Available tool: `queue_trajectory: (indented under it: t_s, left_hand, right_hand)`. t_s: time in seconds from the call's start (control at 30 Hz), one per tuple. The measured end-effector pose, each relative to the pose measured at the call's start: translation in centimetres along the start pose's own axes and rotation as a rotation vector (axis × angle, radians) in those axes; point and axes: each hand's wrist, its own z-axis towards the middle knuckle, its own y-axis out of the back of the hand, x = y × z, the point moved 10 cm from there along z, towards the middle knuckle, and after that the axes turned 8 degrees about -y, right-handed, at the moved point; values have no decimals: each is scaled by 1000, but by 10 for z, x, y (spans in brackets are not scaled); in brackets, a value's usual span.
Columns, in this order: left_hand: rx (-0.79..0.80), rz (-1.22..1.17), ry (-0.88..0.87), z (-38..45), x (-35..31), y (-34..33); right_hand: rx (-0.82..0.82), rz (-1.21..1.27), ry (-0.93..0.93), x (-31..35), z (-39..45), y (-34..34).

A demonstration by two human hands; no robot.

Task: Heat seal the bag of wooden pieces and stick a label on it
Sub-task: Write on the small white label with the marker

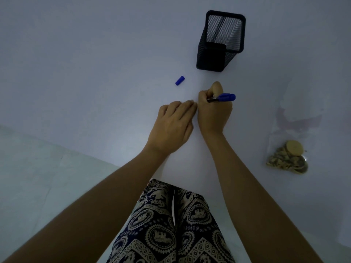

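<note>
My right hand grips a blue marker, its tip pointing down at the white table and hidden by my fingers. Close beside it, my left hand lies flat with fingertips pressed on the table; whatever is under them is hidden. The marker's blue cap lies loose on the table, up and to the left of my hands. A clear plastic bag with wooden pieces gathered at its near end lies at the right, apart from both hands.
A black mesh pen holder stands at the back, beyond my right hand, with one dark pen inside. The white table has its near edge running diagonally at the left. My patterned trousers show below.
</note>
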Motion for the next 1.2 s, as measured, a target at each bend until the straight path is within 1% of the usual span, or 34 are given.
queue_trajectory:
  t_s: [0.1, 0.23, 0.33, 0.53, 0.7, 0.93, 1.1, 1.2]
  left_hand:
    - [5, -17, 1, 0, -1, 1]
    - [16, -32, 7, 0, -1, 3]
    - [43, -39, 18, 0, 0, 5]
    - [54, -75, 34, 4, 4, 13]
    - [58, -82, 13, 17, 4, 25]
    - [127, -69, 24, 27, 5, 21]
    - [63, -85, -1, 33, 6, 34]
    - [-33, -97, 92, 44, 25, 48]
  right_hand:
    - [7, 17, -55, -4, 4, 0]
    - [33, 131, -209, -11, 12, 4]
    - [60, 129, -269, -8, 14, 5]
    - [158, 48, -262, 6, 9, 6]
    - [178, -25, -227, 25, 6, 11]
    - [178, -55, -229, 45, 3, 22]
    - [141, 12, -253, 58, 13, 35]
    - [160, 38, -220, 69, 21, 38]
